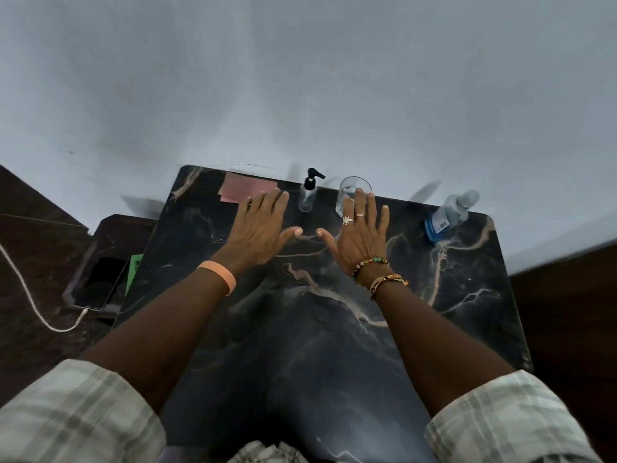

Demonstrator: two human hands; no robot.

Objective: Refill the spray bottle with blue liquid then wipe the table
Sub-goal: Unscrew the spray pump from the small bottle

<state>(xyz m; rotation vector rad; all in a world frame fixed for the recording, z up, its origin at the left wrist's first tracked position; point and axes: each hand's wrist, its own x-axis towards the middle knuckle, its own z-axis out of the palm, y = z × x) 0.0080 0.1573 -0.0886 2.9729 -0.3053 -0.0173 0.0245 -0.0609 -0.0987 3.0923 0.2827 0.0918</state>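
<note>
**Both hands flat and empty over the table, bottles untouched**

left hand [258, 225]: palm down, fingers straight and slightly spread, thumb out to the right, nothing in it
right hand [359, 232]: mirrored pose, thumb out to the left, also holding nothing
thumb tips are near each other, not touching. Can't tell whether the palms rest on the dark marble-pattern table top [300, 345] or sit just above it

Task items sit along the far edge by the pale grey wall [300, 78]:
- small clear spray bottle with black pump head [307, 195]: upright, between the two sets of fingertips, fill level can't tell
- clear drinking glass [349, 190]: upright, just right of the spray bottle. Right index and middle fingertips overlap it in view, contact can't tell
- clear plastic bottle with blue liquid [447, 217]: far right corner, well apart from both hands, blue in its lower part, reads as leaning right
- flat pink cloth [245, 188]: far left corner, left fingertips cover its near right edge

Wrists: orange band [218, 275] on the left, beaded bracelet [370, 264] and a woven band on the right, two rings on the right fingers. Pale plaid sleeves [76, 419] at the bottom of the frame

Left of the table: lower dark brown side stand [113, 225] with a black phone [100, 284] lying on it, white cable [33, 309] plugged into its near end
</note>
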